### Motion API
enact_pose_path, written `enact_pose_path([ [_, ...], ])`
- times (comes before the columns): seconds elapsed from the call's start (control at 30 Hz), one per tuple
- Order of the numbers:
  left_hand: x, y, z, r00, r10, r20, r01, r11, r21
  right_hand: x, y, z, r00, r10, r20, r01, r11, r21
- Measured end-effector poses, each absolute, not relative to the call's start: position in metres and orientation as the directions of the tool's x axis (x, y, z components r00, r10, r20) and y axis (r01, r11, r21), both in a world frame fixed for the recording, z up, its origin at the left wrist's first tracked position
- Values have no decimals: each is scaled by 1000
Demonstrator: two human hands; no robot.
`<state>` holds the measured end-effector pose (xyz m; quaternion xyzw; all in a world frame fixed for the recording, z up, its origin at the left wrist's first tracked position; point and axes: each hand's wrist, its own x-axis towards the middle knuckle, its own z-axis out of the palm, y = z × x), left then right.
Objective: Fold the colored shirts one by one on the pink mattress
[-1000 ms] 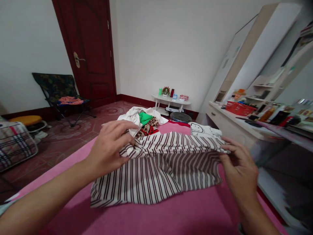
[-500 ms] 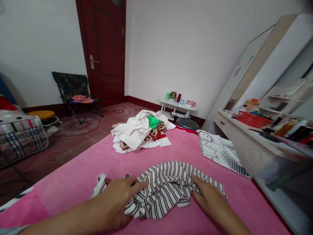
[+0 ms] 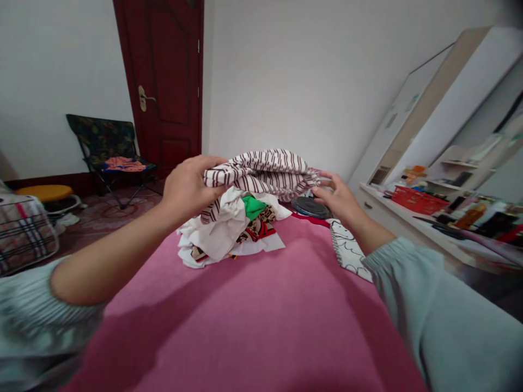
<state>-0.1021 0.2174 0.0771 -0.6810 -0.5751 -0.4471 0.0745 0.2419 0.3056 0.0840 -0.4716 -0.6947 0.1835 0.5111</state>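
Both my hands hold up a bunched striped garment (image 3: pixel 269 169), white with dark stripes, its exact kind unclear. My left hand (image 3: pixel 192 182) grips its left end, thumb below and fingers behind the cloth. My right hand (image 3: pixel 337 196) pinches the right end. The garment hangs above and in front of a heap of clothes (image 3: pixel 216 234), white pieces mostly, with a green cloth (image 3: pixel 253 207) and a patterned red, black and tan one (image 3: pixel 261 226) among them. Part of the heap's back is hidden behind the raised cloth.
Under the heap lies a pink bedspread (image 3: pixel 253 316). A white cloth with black drawings (image 3: pixel 347 250) lies at the bed's right edge. Beyond it stands a dresser with a red basket (image 3: pixel 419 200). A folding chair (image 3: pixel 108 141) stands left of the door (image 3: pixel 167 81).
My hands have lifted the striped garment off the bed and carried it forward, up over the clothes heap. The view has shifted slightly.
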Motion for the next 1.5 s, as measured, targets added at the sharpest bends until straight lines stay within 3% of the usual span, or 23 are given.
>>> enact_pose_path([
  [0.07, -94, 246, 53, 105, 757, 645, 920, -320, 225, 267, 329, 64, 40, 828, 559, 580, 436, -687],
  [0.17, -82, 273, -7, 302, 852, 427, 937, -347, 30, 341, 343, 2, 158, 855, 495, 845, 142, -516],
  [0.27, -75, 282, -49, 267, 854, 447, 958, -285, -27, 428, 329, -64, 343, 867, 361, 930, -260, -260],
  [0.37, -76, 283, -57, 258, 854, 452, 960, -278, -22, 490, 305, -106, 456, 845, 281, 888, -411, -205],
  [0.6, -78, 285, -52, 272, 856, 439, 959, -280, -48, 511, 291, -116, 608, 774, 177, 776, -532, -341],
  [0.77, -77, 284, -53, 287, 850, 441, 955, -287, -67, 487, 284, -76, 719, 649, 249, 677, -573, -463],
  [0.9, -76, 280, -49, 282, 856, 434, 956, -291, -47, 462, 287, -10, 706, 529, 470, 704, -458, -542],
  [1.0, -74, 276, -48, 284, 852, 439, 954, -299, -37, 416, 276, 36, 551, 551, 626, 822, -230, -521],
  [1.03, -73, 275, -48, 282, 852, 441, 954, -299, -33, 393, 264, 46, 470, 582, 664, 858, -123, -499],
  [1.1, -74, 274, -47, 275, 857, 435, 955, -297, -19, 339, 224, 52, 168, 654, 738, 849, 284, -445],
  [1.13, -74, 274, -46, 273, 863, 425, 954, -298, -7, 311, 198, 49, 14, 698, 716, 795, 426, -431],
  [1.2, -77, 273, -40, 281, 878, 387, 949, -315, 24, 260, 140, 33, -372, 806, 460, 686, 573, -449],
  [1.27, -77, 267, -31, 292, 885, 363, 940, -336, 63, 222, 89, 13, -728, 669, 149, 533, 689, -491],
  [1.3, -74, 262, -26, 293, 879, 376, 935, -346, 81, 210, 71, 5, -817, 570, 84, 454, 727, -515],
  [1.33, -70, 254, -22, 291, 864, 411, 928, -360, 98, 203, 59, -2, -855, 514, 65, 404, 740, -538],
  [1.4, -55, 231, -16, 319, 807, 497, 890, -435, 136, 203, 54, -9, -791, 594, 144, 430, 708, -559],
  [1.5, -19, 187, -23, 468, 725, 506, 723, -643, 253, 232, 86, -24, -380, 826, 416, 589, 563, -580],
])
